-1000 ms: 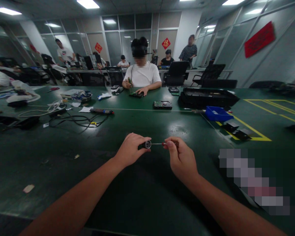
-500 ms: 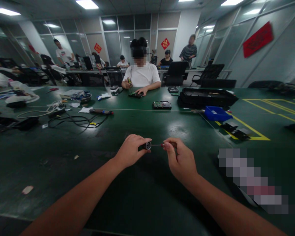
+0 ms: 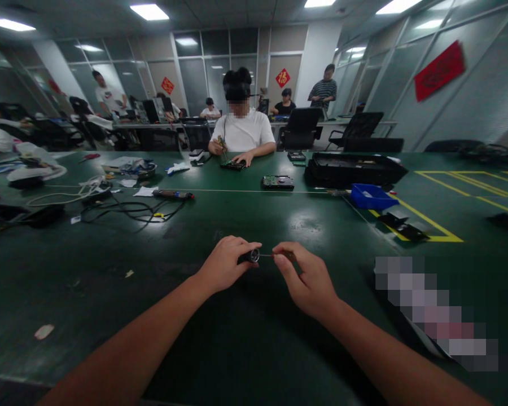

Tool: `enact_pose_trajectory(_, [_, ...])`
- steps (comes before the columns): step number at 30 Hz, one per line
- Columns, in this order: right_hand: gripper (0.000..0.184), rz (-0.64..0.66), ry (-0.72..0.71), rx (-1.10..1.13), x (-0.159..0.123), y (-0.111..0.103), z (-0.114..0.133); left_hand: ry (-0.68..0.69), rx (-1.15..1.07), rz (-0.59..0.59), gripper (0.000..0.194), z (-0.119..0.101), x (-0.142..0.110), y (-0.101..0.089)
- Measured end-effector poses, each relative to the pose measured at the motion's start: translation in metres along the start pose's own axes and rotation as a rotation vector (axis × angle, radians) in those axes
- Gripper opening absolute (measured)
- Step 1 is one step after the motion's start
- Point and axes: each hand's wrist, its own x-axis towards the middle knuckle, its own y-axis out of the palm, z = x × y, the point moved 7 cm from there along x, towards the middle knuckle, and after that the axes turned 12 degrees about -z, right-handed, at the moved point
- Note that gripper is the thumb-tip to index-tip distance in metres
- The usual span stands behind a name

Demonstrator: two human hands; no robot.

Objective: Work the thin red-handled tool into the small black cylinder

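Observation:
My left hand [image 3: 226, 264] is closed around a black flashlight [image 3: 253, 256], whose round, silver-rimmed end shows between thumb and fingers. From the right, my right hand [image 3: 305, 276] pinches a screwdriver [image 3: 288, 256] with a reddish-brown handle. Its thin metal shaft lies level and reaches the rim of the flashlight's end. Whether the tip is inside the rim or just touching it is too small to tell. Both hands are just above the green tabletop [image 3: 237, 349].
Across the table a person [image 3: 242, 132] works on a dark part with a screwdriver. A circuit-board device [image 3: 278, 182], a blue bin [image 3: 372, 197] and a long black tray [image 3: 355, 169] lie beyond my hands. Black cables [image 3: 127, 213] lie left, a blurred-out item [image 3: 432, 310] right.
My right hand has moved left, closer to the flashlight, and less of the screwdriver's shaft shows between the hands. My left hand keeps its grip. The view has shifted slightly.

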Motion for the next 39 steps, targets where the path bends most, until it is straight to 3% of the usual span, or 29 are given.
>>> enact_pose_trajectory(9, [0.015,-0.037,-0.003,-0.11,0.003,-0.001,0.0,-0.011,0.039,0.017,0.044,0.007,0.001,0.003])
enact_pose_trajectory(24, [0.018,-0.141,0.128,-0.151,0.006,-0.012,-0.009,-0.031,0.026,0.005,0.043,0.009,0.001,0.001])
enact_pose_trajectory(32, [0.016,-0.176,0.062,-0.155,0.011,-0.014,-0.011,-0.095,0.001,-0.093,0.04,0.013,0.002,-0.006])
enact_pose_trajectory(35, [0.015,-0.098,0.102,-0.188,0.012,-0.01,-0.021,-0.117,-0.019,-0.129,0.038,0.012,0.003,-0.01])
enact_pose_trajectory(39, [0.019,0.164,0.171,-0.392,0.007,0.007,-0.041,-0.112,-0.036,-0.145,0.037,0.008,0.004,-0.012])
